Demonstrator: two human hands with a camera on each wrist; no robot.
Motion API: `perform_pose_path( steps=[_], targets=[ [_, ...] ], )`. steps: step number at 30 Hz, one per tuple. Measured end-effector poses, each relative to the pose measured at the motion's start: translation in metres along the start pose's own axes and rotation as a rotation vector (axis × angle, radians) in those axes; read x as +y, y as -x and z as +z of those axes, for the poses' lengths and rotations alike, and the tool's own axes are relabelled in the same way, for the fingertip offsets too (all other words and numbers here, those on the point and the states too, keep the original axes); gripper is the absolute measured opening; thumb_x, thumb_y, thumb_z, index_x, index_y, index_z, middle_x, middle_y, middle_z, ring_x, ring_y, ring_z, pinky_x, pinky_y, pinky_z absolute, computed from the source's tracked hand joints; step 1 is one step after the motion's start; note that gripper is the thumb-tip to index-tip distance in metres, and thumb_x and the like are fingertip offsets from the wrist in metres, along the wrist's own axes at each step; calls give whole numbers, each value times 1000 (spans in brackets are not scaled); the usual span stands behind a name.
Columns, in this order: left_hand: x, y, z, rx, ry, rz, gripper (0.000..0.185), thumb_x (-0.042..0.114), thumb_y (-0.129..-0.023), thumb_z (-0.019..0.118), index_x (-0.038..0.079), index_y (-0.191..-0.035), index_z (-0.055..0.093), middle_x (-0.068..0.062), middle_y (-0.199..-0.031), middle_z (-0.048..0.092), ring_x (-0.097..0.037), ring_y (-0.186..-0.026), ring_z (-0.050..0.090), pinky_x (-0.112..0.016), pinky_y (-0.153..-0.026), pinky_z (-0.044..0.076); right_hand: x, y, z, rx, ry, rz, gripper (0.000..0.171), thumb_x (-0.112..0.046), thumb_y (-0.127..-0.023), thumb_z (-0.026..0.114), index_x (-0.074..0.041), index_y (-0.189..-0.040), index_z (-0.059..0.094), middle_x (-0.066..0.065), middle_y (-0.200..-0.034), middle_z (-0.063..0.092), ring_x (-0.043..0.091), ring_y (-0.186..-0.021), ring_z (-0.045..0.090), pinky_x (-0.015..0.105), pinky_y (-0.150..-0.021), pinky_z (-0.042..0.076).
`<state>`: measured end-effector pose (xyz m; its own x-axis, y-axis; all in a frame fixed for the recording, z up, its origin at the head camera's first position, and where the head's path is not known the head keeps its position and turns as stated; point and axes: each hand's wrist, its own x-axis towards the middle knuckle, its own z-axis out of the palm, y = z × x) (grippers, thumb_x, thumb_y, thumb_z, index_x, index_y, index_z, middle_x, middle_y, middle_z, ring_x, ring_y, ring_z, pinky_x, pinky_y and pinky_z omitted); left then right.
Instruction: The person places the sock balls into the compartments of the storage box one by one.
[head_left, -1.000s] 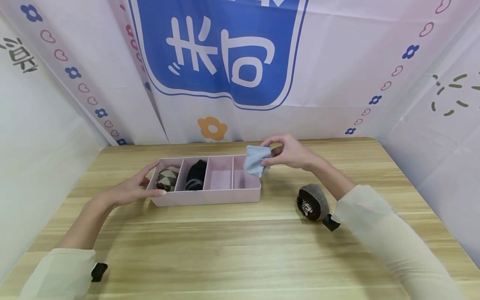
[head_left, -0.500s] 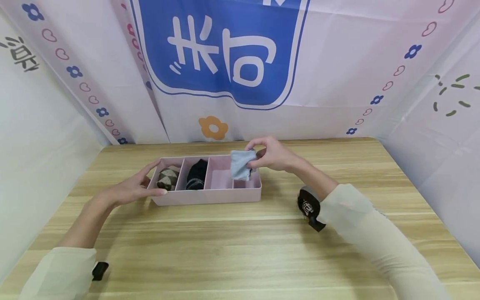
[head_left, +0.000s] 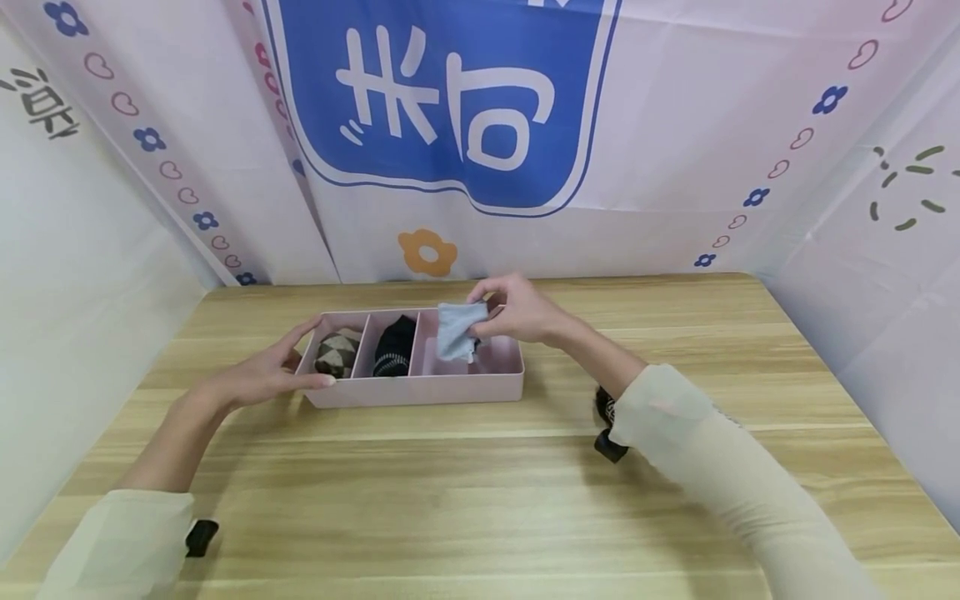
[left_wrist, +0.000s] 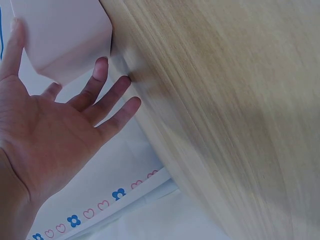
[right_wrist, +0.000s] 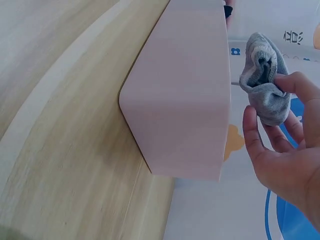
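A pink divided box [head_left: 420, 390] sits on the wooden table [head_left: 450, 500]. Its leftmost compartment holds a brown-and-cream patterned sock bundle [head_left: 335, 353], and the one beside it a black striped bundle [head_left: 392, 348]. My right hand [head_left: 517, 312] pinches a light blue-grey sock [head_left: 455, 330] above the box, over the divider between the two right compartments. The right wrist view shows that sock [right_wrist: 264, 80] held by thumb and fingers beside the box [right_wrist: 185, 95]. My left hand [head_left: 262, 377] rests with straight fingers against the box's left end [left_wrist: 65, 40].
A dark rolled bundle [head_left: 604, 407] lies on the table right of the box, mostly hidden behind my right sleeve [head_left: 712, 450]. Printed fabric walls [head_left: 450, 125] enclose the table at the back and on both sides.
My right hand has carried the blue-grey sock leftward, from over the box's right end to above its middle-right divider. The left hand has stayed at the box's left end.
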<state>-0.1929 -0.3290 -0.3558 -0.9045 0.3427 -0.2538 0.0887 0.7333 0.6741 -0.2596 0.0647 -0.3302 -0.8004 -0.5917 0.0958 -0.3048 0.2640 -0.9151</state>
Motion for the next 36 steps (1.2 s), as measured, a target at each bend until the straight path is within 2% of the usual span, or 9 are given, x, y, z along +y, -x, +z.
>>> perform_pose_path(
  steps=[4, 7, 17, 24, 28, 36],
  targets=[
    [0, 0, 0, 1, -3, 0, 108, 36, -96, 71, 12, -167, -7, -29, -126, 61, -36, -114, 58, -50, -92, 46, -1, -6, 5, 9, 25, 9, 26, 3, -80, 80, 5, -105, 71, 16, -104, 70, 25, -86, 71, 30, -71, 58],
    [1, 0, 0, 1, -6, -3, 108, 36, -96, 72, 11, -167, -6, -30, -127, 60, -38, -116, 58, -53, -93, 46, -1, -10, 10, 11, 86, 17, 26, 0, -80, 82, 3, -104, 73, 14, -103, 71, 23, -82, 72, 29, -70, 57],
    [4, 0, -1, 2, 9, -4, 109, 37, -96, 72, 13, -167, -7, -32, -130, 59, -39, -117, 58, -59, -96, 45, -3, -25, 30, -7, 398, -2, 21, -11, -79, 87, -3, -97, 78, 4, -90, 73, 15, -80, 61, 24, -71, 50],
    [5, 0, -1, -1, 13, -13, 109, 37, -96, 73, 15, -167, -7, -31, -131, 58, -38, -118, 58, -58, -97, 44, 6, -30, 41, -70, 566, -40, 25, -12, -78, 87, -1, -100, 78, 7, -100, 73, 16, -84, 60, 23, -71, 47],
    [4, 0, -1, -2, 13, -6, 109, 37, -96, 73, 15, -167, -7, -32, -131, 58, -39, -118, 57, -58, -96, 44, 10, -30, 44, -79, 595, -51, 29, -12, -79, 88, -3, -104, 78, 7, -102, 72, 16, -85, 60, 23, -71, 47],
    [2, 2, -1, -8, 11, -17, 109, 38, -97, 71, 16, -167, -8, -34, -134, 55, -44, -124, 53, -61, -97, 44, 8, -28, 44, -91, 546, -53, 29, -13, -79, 89, -5, -105, 78, 5, -101, 71, 15, -83, 57, 23, -70, 45]
  ],
)
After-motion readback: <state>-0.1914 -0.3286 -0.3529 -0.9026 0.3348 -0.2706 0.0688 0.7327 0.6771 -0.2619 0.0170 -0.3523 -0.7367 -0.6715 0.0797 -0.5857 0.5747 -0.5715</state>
